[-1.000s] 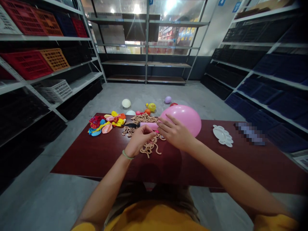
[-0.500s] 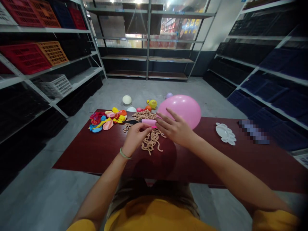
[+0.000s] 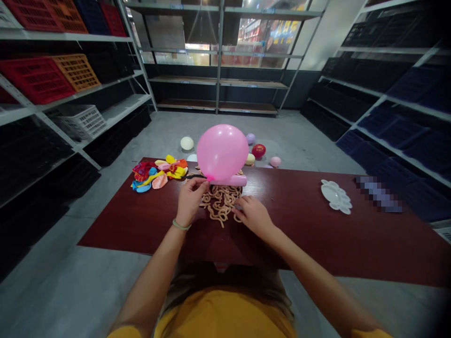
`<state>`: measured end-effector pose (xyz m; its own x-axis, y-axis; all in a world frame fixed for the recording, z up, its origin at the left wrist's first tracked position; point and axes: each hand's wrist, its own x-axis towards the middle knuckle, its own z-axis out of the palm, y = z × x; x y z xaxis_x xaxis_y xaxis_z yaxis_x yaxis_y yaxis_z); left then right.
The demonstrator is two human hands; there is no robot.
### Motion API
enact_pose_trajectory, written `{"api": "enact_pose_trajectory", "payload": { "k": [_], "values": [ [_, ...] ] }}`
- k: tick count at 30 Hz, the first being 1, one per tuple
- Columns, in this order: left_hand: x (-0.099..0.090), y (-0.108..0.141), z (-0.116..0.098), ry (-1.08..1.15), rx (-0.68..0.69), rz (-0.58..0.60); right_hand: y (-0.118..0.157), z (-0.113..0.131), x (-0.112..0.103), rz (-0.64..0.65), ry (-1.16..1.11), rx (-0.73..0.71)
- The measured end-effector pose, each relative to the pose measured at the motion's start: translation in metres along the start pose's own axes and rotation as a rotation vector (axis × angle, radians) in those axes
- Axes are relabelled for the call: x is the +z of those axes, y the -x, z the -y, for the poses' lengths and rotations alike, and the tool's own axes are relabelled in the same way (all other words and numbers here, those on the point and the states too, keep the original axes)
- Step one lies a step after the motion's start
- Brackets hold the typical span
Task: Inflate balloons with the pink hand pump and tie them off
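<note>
My left hand [image 3: 192, 199] pinches the neck of an inflated pink balloon [image 3: 222, 151] between thumb and fingertips; the balloon stands upright above the table. Behind its lower part lies a pink cylinder [image 3: 239, 180], possibly a hand pump, partly hidden. A heap of tan, curly, string-like pieces [image 3: 220, 204] spreads over the tabletop below. At the heap's right edge is my right hand [image 3: 256, 217], its fingers bent and somewhat apart, the tips beside or touching a strand. I see nothing held in it.
Several uninflated balloons [image 3: 160, 173] lie at the left of the dark red table [image 3: 299, 234]. A white palette-like tray [image 3: 336, 196] and a blurred-out item [image 3: 378, 193] are at the right. Inflated balloons, including a red one [image 3: 259, 150], rest on the floor beyond. Shelves with crates [image 3: 35, 80] flank the room.
The pink balloon has swung from the right to upright over my left hand. My right hand has left the balloon and moved down to the tan strands.
</note>
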<state>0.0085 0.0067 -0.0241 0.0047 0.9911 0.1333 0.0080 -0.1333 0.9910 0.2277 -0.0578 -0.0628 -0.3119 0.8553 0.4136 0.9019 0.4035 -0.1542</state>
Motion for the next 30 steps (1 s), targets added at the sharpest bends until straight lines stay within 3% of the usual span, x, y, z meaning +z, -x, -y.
{"api": "enact_pose_trajectory", "payload": {
  "k": [5,9,13,18,23,26,30],
  "values": [
    [0.002,0.001,0.006,0.005,-0.02,-0.009,0.012,0.004,0.028,0.016,-0.08,0.071],
    [0.004,0.003,0.009,0.024,-0.033,0.004,0.01,0.002,0.022,0.04,-0.181,0.152],
    [0.007,0.003,0.006,0.023,-0.031,0.029,0.005,0.002,-0.021,0.072,-0.312,0.21],
    [0.016,0.002,-0.003,0.001,0.001,0.053,-0.008,0.01,-0.106,0.118,-0.594,0.212],
    [0.025,0.002,-0.006,-0.038,0.044,0.056,-0.047,0.02,-0.172,-0.006,-0.433,0.047],
    [0.03,0.003,-0.007,-0.092,0.1,0.073,-0.083,0.029,-0.184,-0.052,-0.29,-0.046],
    [0.035,0.008,-0.008,-0.15,0.201,0.08,-0.122,0.038,-0.162,-0.02,0.021,-0.147]
  ]
}}
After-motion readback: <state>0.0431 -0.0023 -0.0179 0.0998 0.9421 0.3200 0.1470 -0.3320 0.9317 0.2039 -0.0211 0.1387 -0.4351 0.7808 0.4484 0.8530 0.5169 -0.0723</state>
